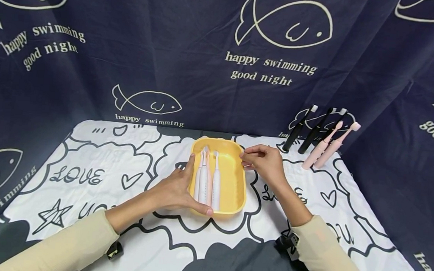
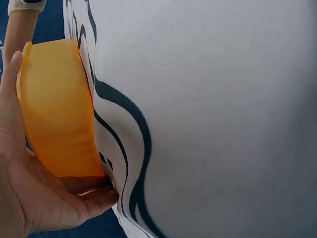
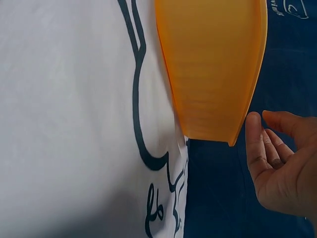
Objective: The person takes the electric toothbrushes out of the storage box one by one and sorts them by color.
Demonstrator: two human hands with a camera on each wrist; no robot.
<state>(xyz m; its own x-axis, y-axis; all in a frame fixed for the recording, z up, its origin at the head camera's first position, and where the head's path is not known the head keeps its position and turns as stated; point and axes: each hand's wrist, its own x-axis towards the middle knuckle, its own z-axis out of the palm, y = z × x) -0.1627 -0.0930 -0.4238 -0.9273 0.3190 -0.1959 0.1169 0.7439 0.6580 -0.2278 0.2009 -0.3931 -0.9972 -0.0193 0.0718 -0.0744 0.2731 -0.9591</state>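
A yellow tray (image 1: pixel 233 183) sits on the cloth, with several electric toothbrushes lying side by side in its left half. Most are white, like the rightmost toothbrush (image 1: pixel 216 188); a pink toothbrush (image 1: pixel 209 179) lies among them. My left hand (image 1: pixel 178 190) grips the tray's near left corner, thumb along the front rim. In the left wrist view, that hand's fingers (image 2: pixel 99 198) curl around the tray's wall (image 2: pixel 59 109). At the far right rim is my right hand (image 1: pixel 264 159), fingers loosely bent and holding nothing. The right wrist view shows a gap between its thumb and forefinger.
To the right, black toothbrushes (image 1: pixel 295 135) and two pink toothbrushes (image 1: pixel 316 155) stand upright near the back edge. A white cloth (image 1: pixel 96 160) with black drawings covers the table. Dark blue fabric (image 1: pixel 192 57) with fish prints hangs behind and at both sides.
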